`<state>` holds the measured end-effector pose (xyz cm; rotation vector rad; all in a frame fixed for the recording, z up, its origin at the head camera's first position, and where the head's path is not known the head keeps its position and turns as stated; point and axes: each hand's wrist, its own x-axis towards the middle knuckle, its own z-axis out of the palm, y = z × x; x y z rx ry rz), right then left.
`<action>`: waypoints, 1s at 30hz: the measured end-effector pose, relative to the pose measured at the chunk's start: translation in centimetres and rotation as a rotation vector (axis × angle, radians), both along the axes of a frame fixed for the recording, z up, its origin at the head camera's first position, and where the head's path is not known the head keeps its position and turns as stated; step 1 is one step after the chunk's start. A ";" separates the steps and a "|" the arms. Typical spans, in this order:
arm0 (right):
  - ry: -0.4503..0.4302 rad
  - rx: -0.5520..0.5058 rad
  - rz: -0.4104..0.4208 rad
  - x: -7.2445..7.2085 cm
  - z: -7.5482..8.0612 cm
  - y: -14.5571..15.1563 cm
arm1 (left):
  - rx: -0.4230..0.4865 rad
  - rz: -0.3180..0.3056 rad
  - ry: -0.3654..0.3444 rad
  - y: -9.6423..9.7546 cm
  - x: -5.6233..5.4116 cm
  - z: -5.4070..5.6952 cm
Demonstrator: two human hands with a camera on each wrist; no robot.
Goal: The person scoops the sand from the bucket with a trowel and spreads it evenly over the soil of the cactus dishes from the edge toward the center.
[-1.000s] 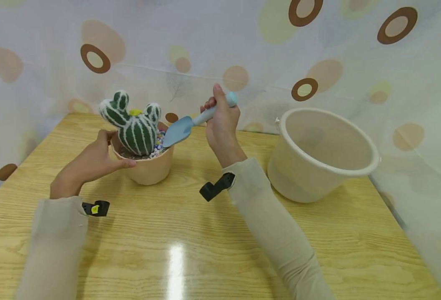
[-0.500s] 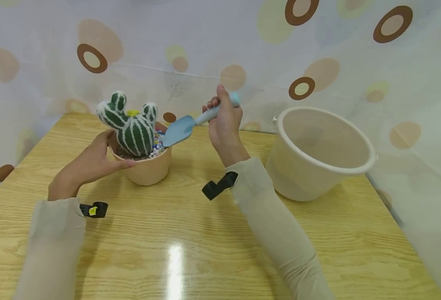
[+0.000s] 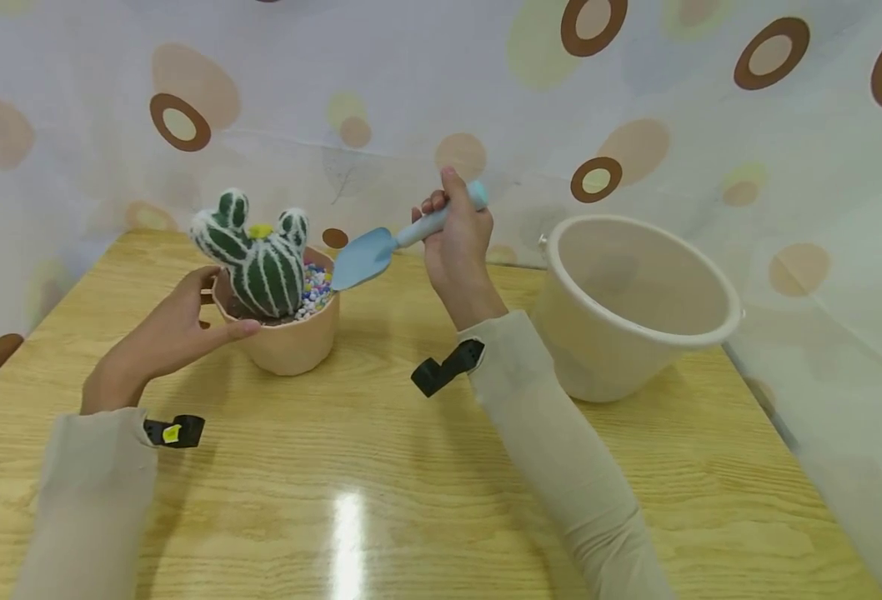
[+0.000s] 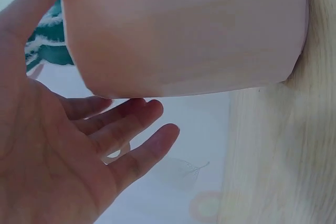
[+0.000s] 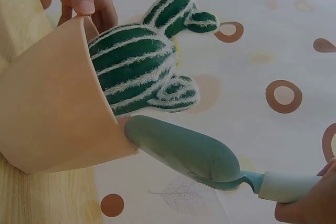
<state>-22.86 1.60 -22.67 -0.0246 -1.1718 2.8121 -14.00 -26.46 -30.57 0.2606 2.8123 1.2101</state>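
A light orange flowerpot on the table holds a green, white-striped fabric cactus with a yellow flower. Small coloured pebbles show at its right side. My left hand spans the pot's left side, thumb at the near rim. In the left wrist view, the relaxed left fingers spread out beside the pot wall, the lowest ones apart from it. My right hand grips the handle of a light blue hand trowel. The trowel's blade tip is right at the pot's right rim, its back facing the right wrist camera.
A large cream bucket stands right of my right forearm, with its opening tilted into view. Behind the wooden table hangs a white cloth printed with brown rings and pale ovals.
My left hand has drawn slightly left and its fingers have loosened from the pot. My right hand has moved the trowel a little right; its tip has lifted off the pebbles to the rim.
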 end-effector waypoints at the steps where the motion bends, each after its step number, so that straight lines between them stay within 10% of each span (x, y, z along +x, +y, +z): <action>1: -0.003 -0.006 -0.003 0.0 0.0 0.1 | -0.005 0.001 -0.002 0.0 0.2 0.0; 17: -0.051 -0.005 -0.049 -0.6 0.7 3.5 | -0.184 0.009 -0.021 -0.5 2.5 0.9; 30: -0.051 -0.015 -0.069 -0.8 1.0 6.8 | -0.237 0.027 0.068 3.0 3.7 1.2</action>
